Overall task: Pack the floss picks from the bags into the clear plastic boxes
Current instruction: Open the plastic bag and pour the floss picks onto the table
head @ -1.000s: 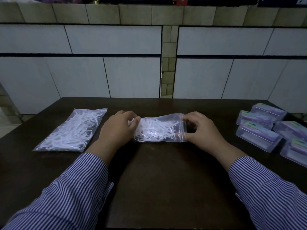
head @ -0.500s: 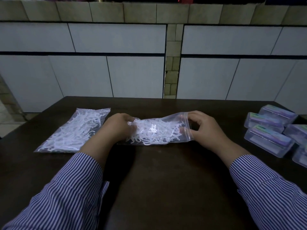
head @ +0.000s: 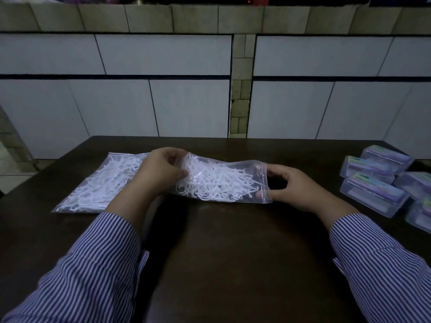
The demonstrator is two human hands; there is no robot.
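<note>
My left hand (head: 161, 173) pinches the closed end of a clear zip bag (head: 224, 183), fingers curled into the plastic, lifting that end above the dark table (head: 233, 252); my right hand (head: 296, 187) grips the zip mouth of the same bag, thumb and fingers curled round its edge, with a fingertip showing through the plastic; the two hands are well apart, one at each end of the bag. The bag lies crosswise near the middle of the table, toward the far edge, its left end raised and its right end low; whether the right end touches the table I cannot tell. White floss picks (head: 217, 180) fill the bag in a loose tangle, heaped toward its middle. A second bag (head: 98, 183) of floss picks lies flat near the table's left edge, its right side partly hidden behind my left hand. Clear plastic boxes (head: 373, 194) with purple and green labels stand in a cluster at the right edge of the table, lids shut, some touching one another, and the nearest ones are cut off by the frame. Both forearms wear striped sleeves (head: 93, 276). Pale tiled walls (head: 163, 101) rise behind the table's far edge.
</note>
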